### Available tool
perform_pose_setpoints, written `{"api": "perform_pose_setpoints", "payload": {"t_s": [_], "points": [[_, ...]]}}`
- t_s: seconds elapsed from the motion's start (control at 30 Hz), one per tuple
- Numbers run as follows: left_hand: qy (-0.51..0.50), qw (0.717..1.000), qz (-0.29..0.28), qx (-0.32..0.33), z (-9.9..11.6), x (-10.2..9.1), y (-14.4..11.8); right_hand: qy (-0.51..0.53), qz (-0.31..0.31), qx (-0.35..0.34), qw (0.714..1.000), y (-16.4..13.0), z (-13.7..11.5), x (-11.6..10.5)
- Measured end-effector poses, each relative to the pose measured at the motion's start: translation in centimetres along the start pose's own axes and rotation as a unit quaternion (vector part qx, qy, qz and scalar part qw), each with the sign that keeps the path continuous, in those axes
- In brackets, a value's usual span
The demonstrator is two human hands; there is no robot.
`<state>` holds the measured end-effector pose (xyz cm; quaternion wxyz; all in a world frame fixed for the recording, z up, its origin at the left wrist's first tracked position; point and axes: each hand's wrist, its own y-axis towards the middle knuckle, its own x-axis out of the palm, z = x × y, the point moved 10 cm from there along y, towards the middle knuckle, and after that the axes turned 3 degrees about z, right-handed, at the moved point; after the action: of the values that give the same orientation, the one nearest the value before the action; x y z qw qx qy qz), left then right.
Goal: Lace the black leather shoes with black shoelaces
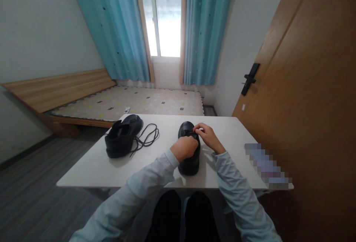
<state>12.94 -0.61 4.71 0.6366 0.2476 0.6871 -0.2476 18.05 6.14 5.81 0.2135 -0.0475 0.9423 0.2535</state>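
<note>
Near the middle of the white tabletop (228, 131), both hands, left (185, 148) and right (207, 135), closed on the black leather shoe (189, 162), seemingly light, stiff-soled, best gripped at its laced upper.

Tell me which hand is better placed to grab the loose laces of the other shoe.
Left, probably. The left hand rests on the near shoe, on the side toward the far shoe and its loose laces. The right hand would have to cross over the near shoe.
</note>
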Motion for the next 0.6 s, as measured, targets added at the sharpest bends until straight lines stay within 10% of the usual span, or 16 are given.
{"api": "perform_pose_setpoints", "payload": {"t_s": [0.6], "points": [[0.025, 0.984, 0.157, -0.085, -2.1, -3.5, -0.9, 0.025, -0.012, 0.006, 1.0, 0.0, 0.3, 0.2]]}}
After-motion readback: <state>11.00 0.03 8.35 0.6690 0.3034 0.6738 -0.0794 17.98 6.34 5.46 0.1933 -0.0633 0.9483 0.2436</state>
